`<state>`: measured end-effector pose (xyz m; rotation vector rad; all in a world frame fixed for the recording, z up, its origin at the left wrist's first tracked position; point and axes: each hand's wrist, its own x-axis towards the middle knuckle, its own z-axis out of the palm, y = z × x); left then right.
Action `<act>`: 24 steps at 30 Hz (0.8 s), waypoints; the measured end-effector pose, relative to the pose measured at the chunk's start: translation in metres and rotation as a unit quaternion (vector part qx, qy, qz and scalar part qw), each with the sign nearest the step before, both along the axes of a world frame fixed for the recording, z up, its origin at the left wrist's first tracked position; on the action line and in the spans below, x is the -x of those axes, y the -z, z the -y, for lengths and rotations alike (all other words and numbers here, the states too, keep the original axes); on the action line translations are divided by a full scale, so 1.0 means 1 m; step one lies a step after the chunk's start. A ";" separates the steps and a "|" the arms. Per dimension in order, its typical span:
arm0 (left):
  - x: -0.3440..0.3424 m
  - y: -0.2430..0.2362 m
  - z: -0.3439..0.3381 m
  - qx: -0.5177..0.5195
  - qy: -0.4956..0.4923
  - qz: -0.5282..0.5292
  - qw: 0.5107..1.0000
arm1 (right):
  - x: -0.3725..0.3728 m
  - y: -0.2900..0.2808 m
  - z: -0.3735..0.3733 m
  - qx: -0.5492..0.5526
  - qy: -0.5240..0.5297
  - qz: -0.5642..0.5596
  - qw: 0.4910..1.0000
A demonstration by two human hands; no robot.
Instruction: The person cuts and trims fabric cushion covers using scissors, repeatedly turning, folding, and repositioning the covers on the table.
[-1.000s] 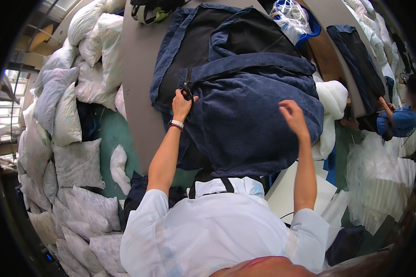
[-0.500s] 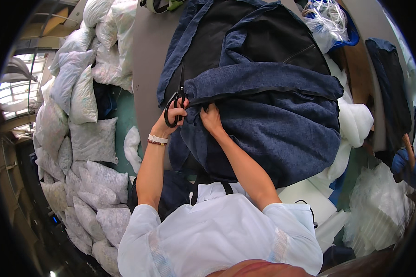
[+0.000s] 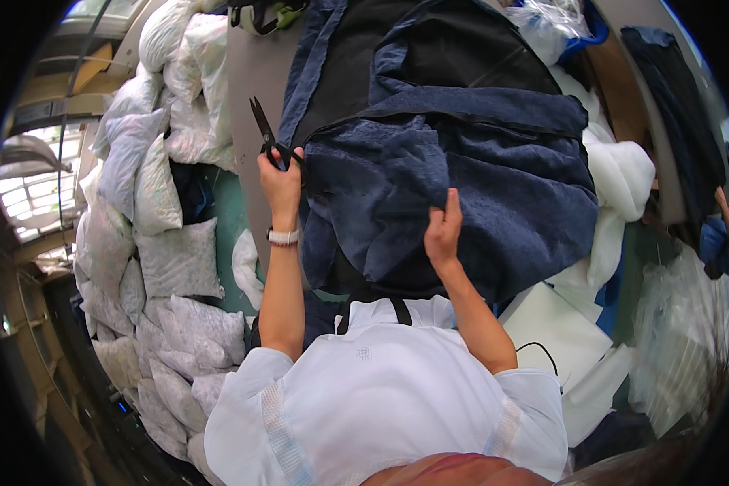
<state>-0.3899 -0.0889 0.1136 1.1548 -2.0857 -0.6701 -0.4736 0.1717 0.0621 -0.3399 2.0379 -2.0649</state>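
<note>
My left hand (image 3: 282, 180) grips black scissors (image 3: 264, 130) at the left edge of a large navy fabric cover (image 3: 510, 219), the blades pointing up over the grey table (image 3: 256, 77). The cover has a black underside (image 3: 494, 65) and a dark zipper or band running across it. My right hand (image 3: 444, 228) is at the lower middle of the navy fabric, fingers extended and thumb apart, holding nothing that I can see.
White stuffed pillows (image 3: 174, 255) are piled at left. White batting (image 3: 620, 174), a blue bin of plastic wrap (image 3: 552, 24), white sheets (image 3: 547, 332) and clear plastic (image 3: 664, 340) lie at right. Another person's arm (image 3: 721, 206) shows at the far right beside dark fabric.
My right hand came left to the fabric beside the scissors, then moved back right and opened. The scissors rose and moved left of the cover. A flap of navy fabric now lies across the middle.
</note>
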 end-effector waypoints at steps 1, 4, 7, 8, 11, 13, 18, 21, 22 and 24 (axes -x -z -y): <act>0.010 -0.024 -0.036 -0.104 0.041 -0.045 0.993 | -0.003 -0.009 -0.002 -0.059 -0.034 -0.079 0.995; -0.010 -0.068 -0.095 -0.457 0.167 -0.076 0.870 | -0.030 -0.040 0.019 -0.030 -0.156 -0.207 0.965; -0.011 -0.063 -0.106 -0.332 0.181 -0.028 0.925 | -0.029 -0.053 0.009 0.020 -0.228 -0.245 0.942; -0.010 -0.069 -0.107 -0.343 0.159 -0.087 0.922 | -0.023 -0.052 0.006 0.056 -0.263 -0.216 0.939; -0.047 -0.093 -0.109 -0.273 0.127 -0.154 0.941 | 0.044 0.005 -0.011 -0.069 -0.029 -0.231 0.970; -0.083 -0.126 -0.121 -0.140 0.145 -0.045 0.978 | 0.114 0.057 -0.024 -0.205 0.044 -0.287 0.935; -0.203 -0.179 -0.117 -0.001 0.102 -0.049 0.994 | 0.258 0.181 -0.062 -0.163 -0.019 -0.182 0.970; -0.280 -0.205 -0.137 -0.026 -0.004 -0.175 0.984 | 0.271 0.168 -0.031 -0.387 -0.122 -0.231 0.885; -0.306 -0.210 -0.147 0.000 -0.056 -0.177 0.983 | 0.257 0.166 -0.014 -0.429 -0.181 -0.241 0.852; -0.336 -0.212 -0.167 -0.039 -0.129 -0.297 0.945 | 0.225 0.155 0.013 -0.492 -0.304 -0.266 0.771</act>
